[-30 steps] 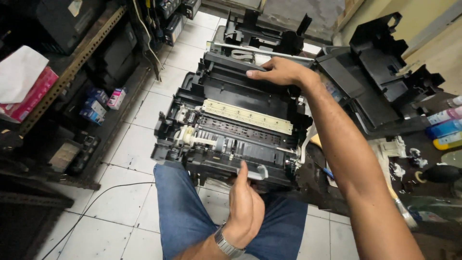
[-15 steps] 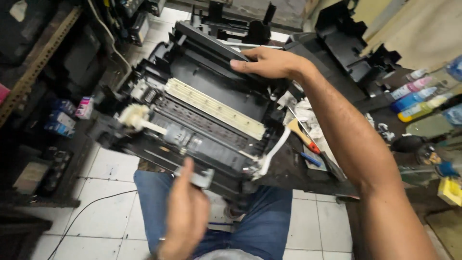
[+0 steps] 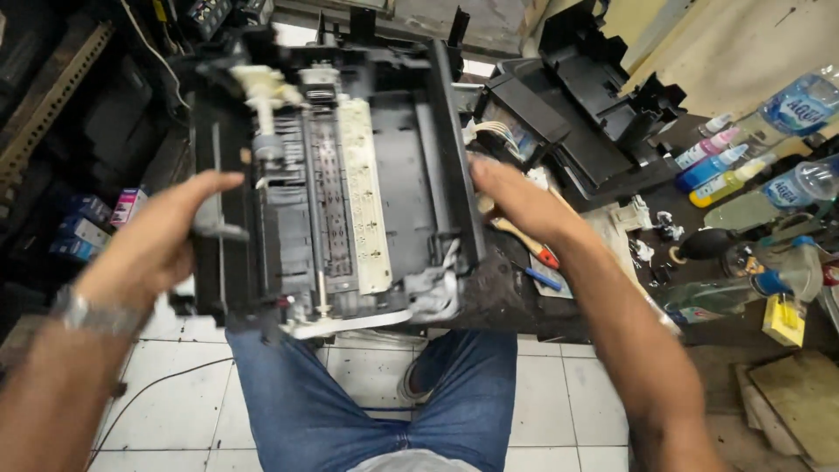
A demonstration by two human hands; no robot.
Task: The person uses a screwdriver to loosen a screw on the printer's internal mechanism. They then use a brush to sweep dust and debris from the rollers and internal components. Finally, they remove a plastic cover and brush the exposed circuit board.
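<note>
A black printer chassis (image 3: 393,166) with its covers off is held above my lap, its cream-coloured strip (image 3: 367,201) and roller shaft (image 3: 266,131) exposed. My left hand (image 3: 162,240) grips its left side at a grey lever. My right hand (image 3: 516,197) holds its right edge. The chassis is turned so the white gear end points away from me.
Black printer cover parts (image 3: 594,114) lie on the dark workbench (image 3: 524,297) to the right, with ink bottles (image 3: 721,166), water bottles (image 3: 800,100), a brush with an orange handle (image 3: 524,245) and a black air blower (image 3: 712,243). Shelves with small boxes (image 3: 87,227) stand on the left. White tiled floor (image 3: 201,393) lies below.
Both hands have rotated the chassis about a quarter turn clockwise. My left hand moved from the front edge to the left side; my right hand shifted from the rear edge to the right side.
</note>
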